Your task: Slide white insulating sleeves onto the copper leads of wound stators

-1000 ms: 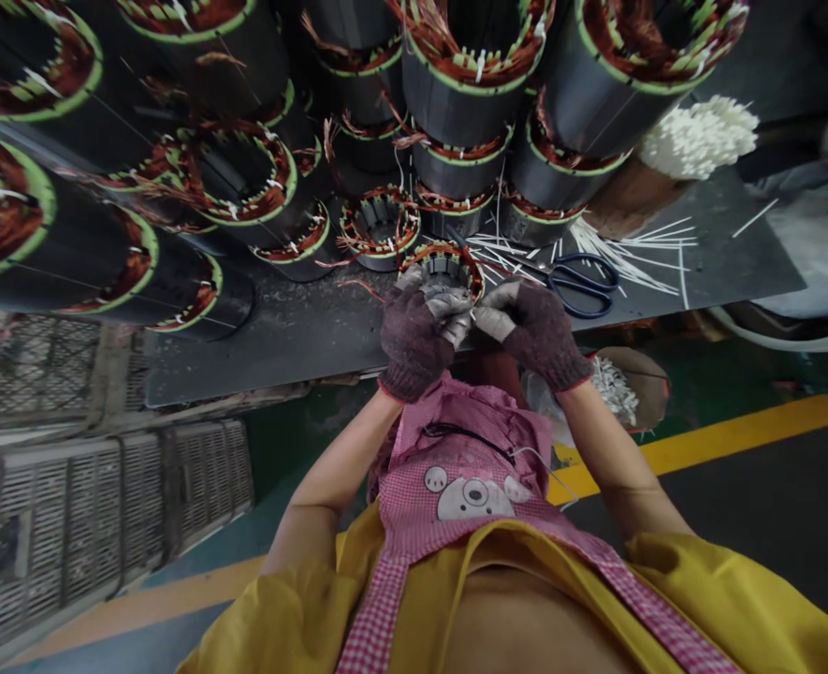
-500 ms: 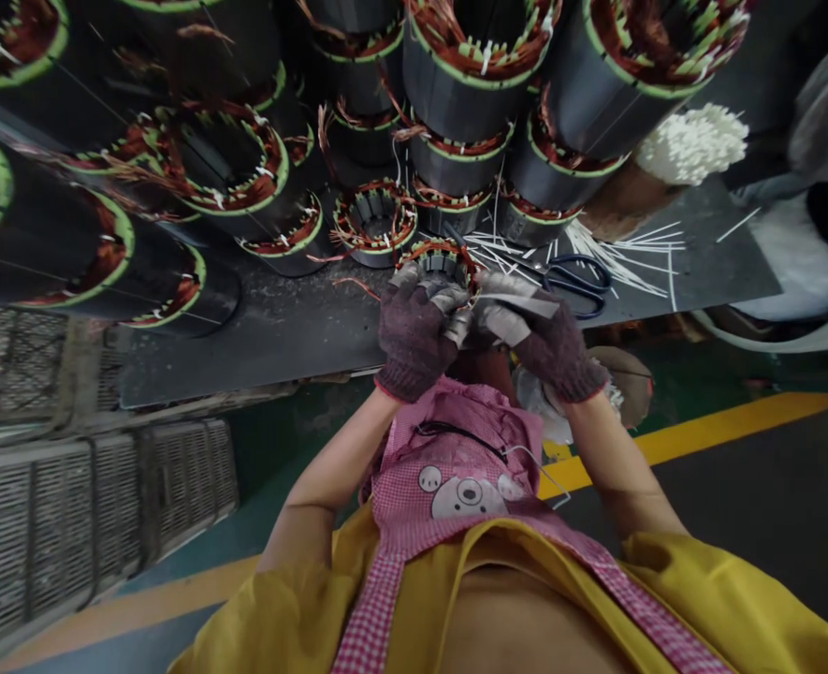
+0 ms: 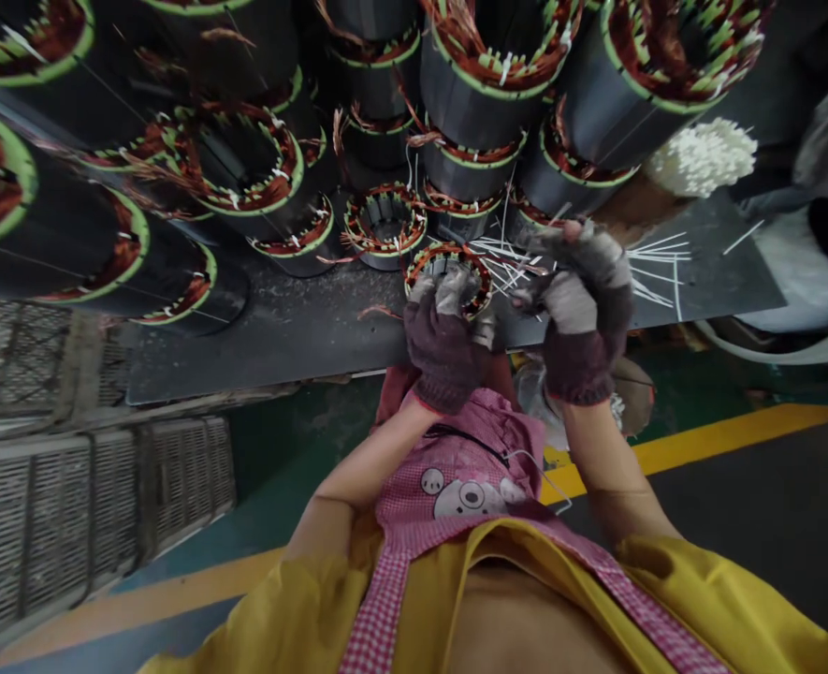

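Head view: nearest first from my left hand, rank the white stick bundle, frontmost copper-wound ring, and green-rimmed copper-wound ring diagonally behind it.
1. Frontmost copper-wound ring, touching your left hand.
2. Green-rimmed copper-wound ring, beyond, leftward.
3. White stick bundle, far right.

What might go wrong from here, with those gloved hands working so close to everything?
The loose copper wire might snag the left hand at the nearest copper-wound ring.

The right hand, raised over the table beside scattered white strips, could sweep some aside.

The stacked cylinders stand close behind; a hard bump might topple one.
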### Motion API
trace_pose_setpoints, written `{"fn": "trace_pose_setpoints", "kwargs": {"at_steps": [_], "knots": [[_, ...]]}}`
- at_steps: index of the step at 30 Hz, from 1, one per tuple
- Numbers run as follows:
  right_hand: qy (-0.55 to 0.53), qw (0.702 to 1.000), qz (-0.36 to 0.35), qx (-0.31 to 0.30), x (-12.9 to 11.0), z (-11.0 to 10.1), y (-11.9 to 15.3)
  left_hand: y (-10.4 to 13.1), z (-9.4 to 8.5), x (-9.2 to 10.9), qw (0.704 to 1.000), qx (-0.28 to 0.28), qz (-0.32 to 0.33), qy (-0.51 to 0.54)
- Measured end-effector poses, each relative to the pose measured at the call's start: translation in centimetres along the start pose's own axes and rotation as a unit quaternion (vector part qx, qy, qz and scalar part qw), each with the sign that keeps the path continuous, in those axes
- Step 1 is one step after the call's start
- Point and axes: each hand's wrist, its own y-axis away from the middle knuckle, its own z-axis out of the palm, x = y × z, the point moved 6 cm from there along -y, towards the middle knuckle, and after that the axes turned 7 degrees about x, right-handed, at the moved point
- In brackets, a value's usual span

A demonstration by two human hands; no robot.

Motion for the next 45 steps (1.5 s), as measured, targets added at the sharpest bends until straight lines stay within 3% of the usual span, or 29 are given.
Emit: {"fn": "trace_pose_setpoints", "kwargs": {"at_steps": [2,5,7,9,12,15,19,22,25,28,31,34,36,38,42,44,45], "knots": [[0.112,0.987,-0.080,-0.078,-0.3,0.2,0.5,0.7,-1.0,0.8,1.000,0.001,0.015,0.023],[0.176,0.957,-0.104,-0.206,1.6,1.5,2.0,0.0,-2.5,0.4,0.995,-0.025,0.086,0.051],[0.146,0.960,-0.096,-0.220,2.9,1.8,2.3,-1.8,-2.4,-1.1,0.982,-0.096,0.150,0.058],[0.111,0.965,-0.078,-0.226,3.8,2.0,2.1,-3.9,-1.6,-2.5,0.948,-0.196,0.232,0.094],[0.133,0.975,-0.065,-0.166,4.0,1.5,0.3,-6.4,-0.8,-3.7,0.890,-0.267,0.310,0.201],[0.287,0.950,-0.077,-0.095,3.2,1.7,-2.1,-7.3,-0.4,-4.1,0.889,-0.249,0.286,0.257],[0.490,0.844,-0.066,-0.208,3.7,5.3,-4.0,-5.8,-0.3,-4.2,0.912,-0.195,0.244,0.267],[0.503,0.812,-0.105,-0.277,4.5,7.3,-4.5,-4.5,0.0,-4.5,0.937,-0.175,0.210,0.219],[0.441,0.848,-0.145,-0.257,5.0,6.7,-5.2,-3.5,-0.1,-4.4,0.956,-0.145,0.199,0.159],[0.368,0.907,-0.147,-0.140,4.6,3.6,-5.9,-2.7,-0.4,-3.8,0.967,-0.107,0.196,0.122],[0.328,0.931,-0.150,-0.051,3.3,0.0,-5.5,-2.4,-0.4,-3.5,0.971,-0.104,0.193,0.092],[0.359,0.923,-0.083,-0.112,3.3,-1.6,-4.9,-3.0,0.0,-3.2,0.962,-0.128,0.229,0.075],[0.355,0.917,-0.023,-0.178,3.7,-1.2,-4.6,-3.6,0.3,-3.1,0.953,-0.152,0.248,0.077],[0.306,0.931,0.015,-0.201,3.6,0.2,-4.5,-4.2,0.5,-3.0,0.949,-0.157,0.258,0.091],[0.216,0.953,0.013,-0.213,3.2,4.3,-4.7,-4.4,0.0,-3.0,0.949,-0.102,0.267,0.129],[0.140,0.964,0.032,-0.224,3.5,4.6,-4.6,-4.0,-0.4,-3.1,0.951,-0.077,0.268,0.135],[0.093,0.972,0.046,-0.211,3.7,3.7,-4.7,-3.8,-0.7,-3.1,0.952,-0.065,0.268,0.135]]}}
